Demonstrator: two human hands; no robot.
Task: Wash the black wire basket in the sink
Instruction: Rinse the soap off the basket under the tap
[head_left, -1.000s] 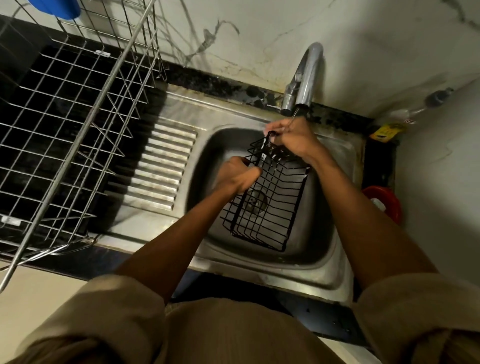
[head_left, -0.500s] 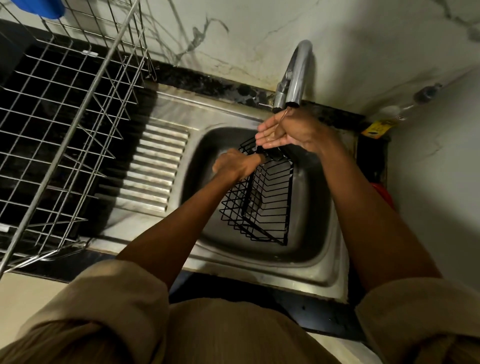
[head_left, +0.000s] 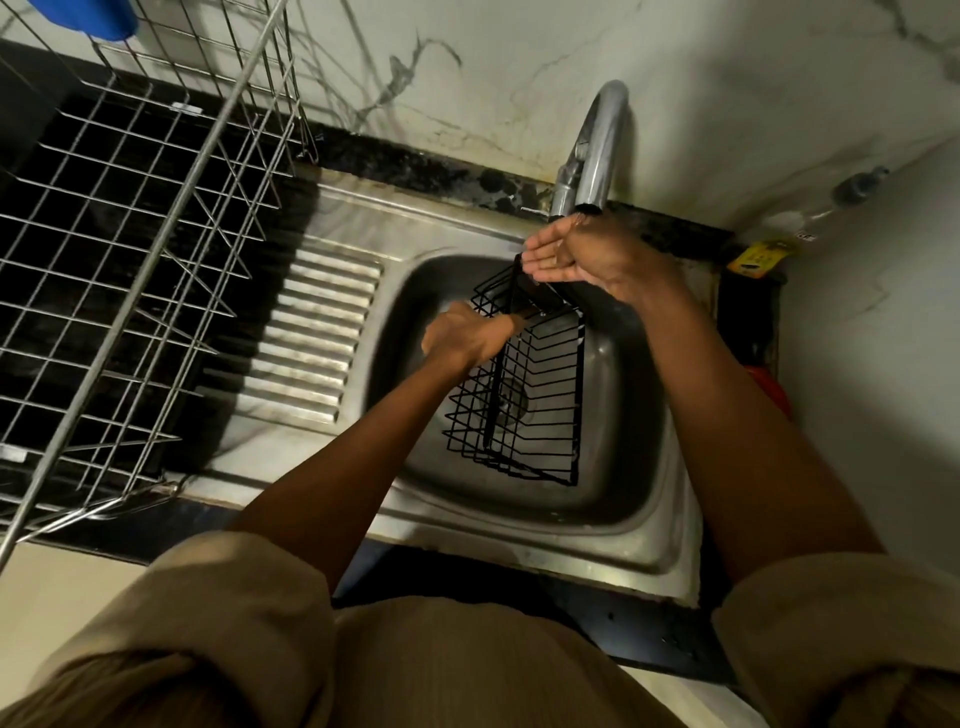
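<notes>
The black wire basket (head_left: 537, 400) stands tilted on edge inside the steel sink (head_left: 613, 499), its open side turned to the right. My left hand (head_left: 465, 335) grips the basket's upper left rim. My right hand (head_left: 576, 254) is cupped with straight fingers right under the spout of the chrome tap (head_left: 597, 150), just above the basket's top end. The basket's lower end sits near the drain (head_left: 511, 402).
A ribbed steel drainboard (head_left: 311, 332) lies left of the bowl. A large silver wire dish rack (head_left: 119, 239) covers the dark counter at left. A yellow object (head_left: 758, 257) and a red item (head_left: 771, 387) sit at the sink's right edge.
My right hand let go of the basket's top rim and rose, fingers straightening, under the tap spout. The basket has turned more upright in my left hand.
</notes>
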